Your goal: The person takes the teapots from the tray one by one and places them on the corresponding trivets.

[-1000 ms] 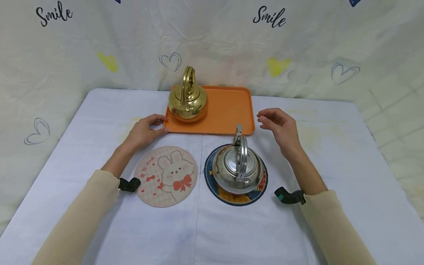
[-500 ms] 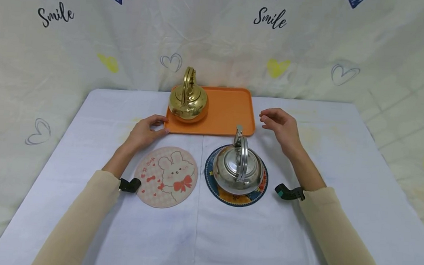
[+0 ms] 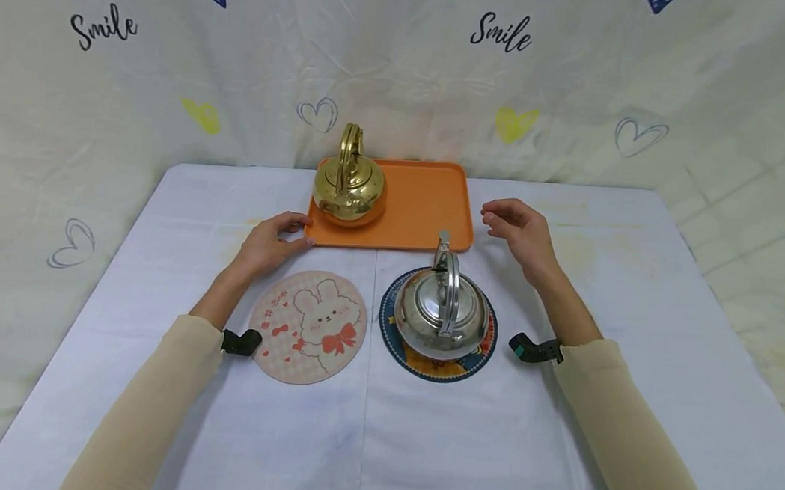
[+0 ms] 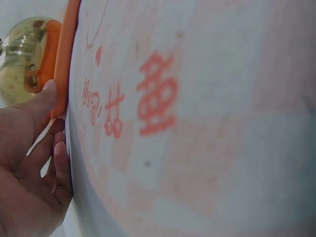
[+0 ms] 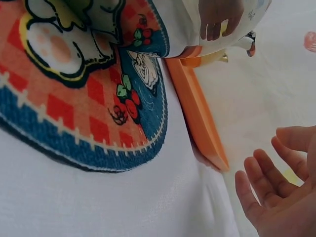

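My left hand [image 3: 269, 246] is at the near left corner of an orange tray [image 3: 422, 202], thumb and fingers around that corner. In the left wrist view the thumb lies against the tray's wall [image 4: 65, 59] and the other fingers bend beneath it. On the tray's left half stands a gold-coloured kettle [image 3: 346, 186], its handle up. To the right of the tray my right hand [image 3: 523, 234] hovers, fingers loosely bent and holding nothing. A silver kettle [image 3: 437, 315] stands on a round blue patterned placemat [image 3: 393, 342] in front of the tray.
Left of the silver kettle lies a round pink rabbit placemat [image 3: 309, 326], close below the left wrist. A white cloth covers the table [image 3: 326, 451]. Behind the tray hangs a printed backdrop [image 3: 403, 66] with hearts and lettering.
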`<state>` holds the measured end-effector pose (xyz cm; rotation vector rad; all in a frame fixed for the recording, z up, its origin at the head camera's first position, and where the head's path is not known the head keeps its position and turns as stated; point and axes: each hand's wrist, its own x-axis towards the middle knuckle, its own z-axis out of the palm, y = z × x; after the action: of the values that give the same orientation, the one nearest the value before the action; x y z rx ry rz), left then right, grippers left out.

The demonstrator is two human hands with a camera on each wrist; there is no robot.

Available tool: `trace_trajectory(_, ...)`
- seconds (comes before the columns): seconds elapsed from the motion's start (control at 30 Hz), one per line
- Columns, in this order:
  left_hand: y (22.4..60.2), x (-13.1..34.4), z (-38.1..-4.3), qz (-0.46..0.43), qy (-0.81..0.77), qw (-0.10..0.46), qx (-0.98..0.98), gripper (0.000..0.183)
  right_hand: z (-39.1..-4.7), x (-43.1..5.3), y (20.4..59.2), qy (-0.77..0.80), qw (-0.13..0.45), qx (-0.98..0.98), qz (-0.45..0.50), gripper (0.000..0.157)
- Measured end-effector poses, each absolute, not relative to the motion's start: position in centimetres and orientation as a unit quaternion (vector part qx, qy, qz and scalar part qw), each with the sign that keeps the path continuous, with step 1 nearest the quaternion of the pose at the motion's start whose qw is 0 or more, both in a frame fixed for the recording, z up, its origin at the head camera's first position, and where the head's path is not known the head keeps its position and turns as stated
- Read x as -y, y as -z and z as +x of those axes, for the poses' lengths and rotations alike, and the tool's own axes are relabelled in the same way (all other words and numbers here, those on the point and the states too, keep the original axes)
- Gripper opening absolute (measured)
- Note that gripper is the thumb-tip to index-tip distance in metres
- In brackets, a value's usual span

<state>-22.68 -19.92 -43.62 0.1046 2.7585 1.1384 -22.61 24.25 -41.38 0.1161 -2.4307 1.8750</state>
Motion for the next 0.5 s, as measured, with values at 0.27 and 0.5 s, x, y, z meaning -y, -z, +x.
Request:
trace_trajectory(0.27,43.7,20.1,-22.6,0.033,-0.376,0.078,-0.923,0.045,-23.3,-23.9,41.8,-0.595,0.021,0.803,0.029,0.035)
trace_trajectory(0.5,43.8,20.1,-22.7,0.037,-0.378,0.073,-0.922,0.044,-23.8,-23.9,42.0,-0.58,0.006,0.814,0.019,0.037)
